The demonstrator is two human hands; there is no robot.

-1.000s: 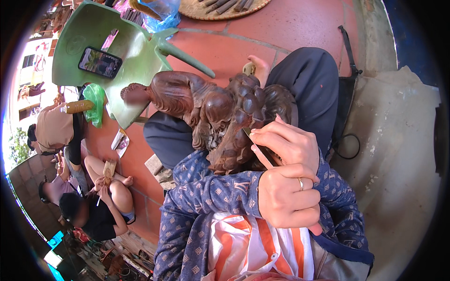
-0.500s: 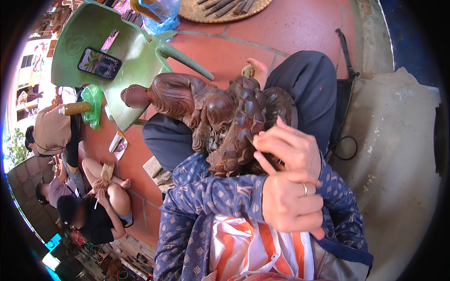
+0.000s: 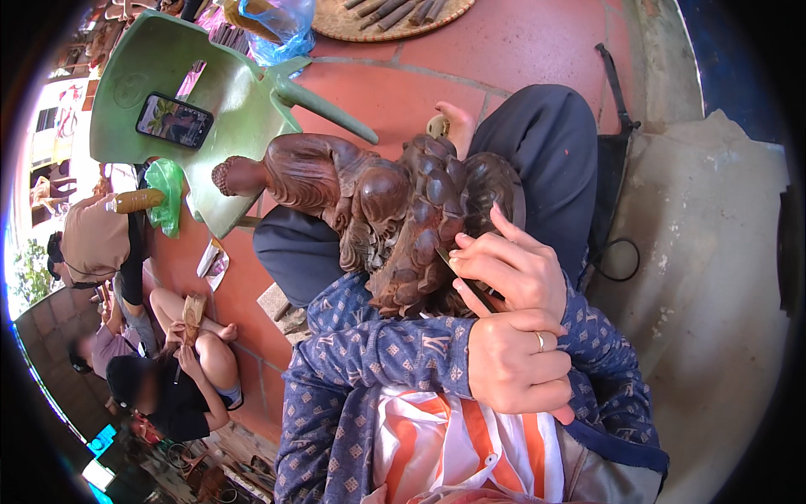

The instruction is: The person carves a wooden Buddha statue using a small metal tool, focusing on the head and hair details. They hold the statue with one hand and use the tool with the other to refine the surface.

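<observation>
A dark brown carved wooden statue (image 3: 369, 197) of a seated robed figure lies on its side across my lap, head toward the left. A slim carving chisel (image 3: 457, 270) points up-left, its tip at the rocky carved base. My right hand (image 3: 516, 267) has its fingers along the blade, with the index finger raised. My left hand (image 3: 520, 361), with a ring, reaches across from the left and is closed around the handle end near the right wrist. Its palm side and most of the handle are hidden.
A green plastic chair (image 3: 227, 109) bears a phone (image 3: 175, 120). Behind it are a blue plastic bag (image 3: 281, 29) and a round woven tray (image 3: 336, 25) of dark sticks. At left, a person in black (image 3: 168, 395) sits on the red tiles holding a wooden piece (image 3: 194, 311).
The chisel's blade now shows more clearly beside the base, and my right fingers have shifted slightly. My left hand stays closed at the handle. The whole view has moved a little.
</observation>
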